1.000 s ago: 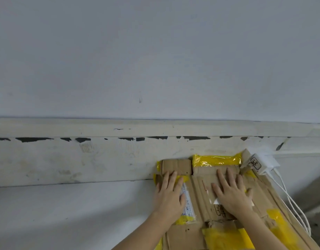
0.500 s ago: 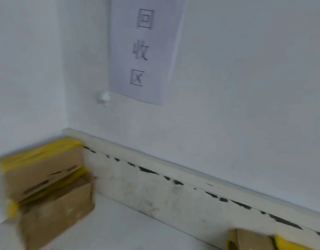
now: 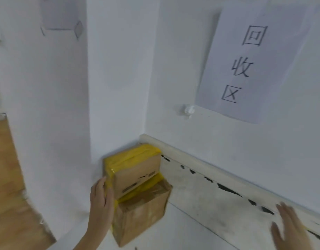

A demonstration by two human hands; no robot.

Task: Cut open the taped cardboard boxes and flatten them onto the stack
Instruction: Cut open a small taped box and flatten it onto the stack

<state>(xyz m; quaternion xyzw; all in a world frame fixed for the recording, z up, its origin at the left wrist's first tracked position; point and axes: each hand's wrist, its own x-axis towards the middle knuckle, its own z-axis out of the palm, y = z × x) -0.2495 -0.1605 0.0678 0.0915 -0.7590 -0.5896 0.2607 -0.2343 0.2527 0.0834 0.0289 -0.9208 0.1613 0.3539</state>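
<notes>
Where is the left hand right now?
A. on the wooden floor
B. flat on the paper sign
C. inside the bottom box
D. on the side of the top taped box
D: the left hand lies with straight fingers against the yellow-taped side of the upper box, which sits on the lower box in the corner, well below the paper sign.
</notes>
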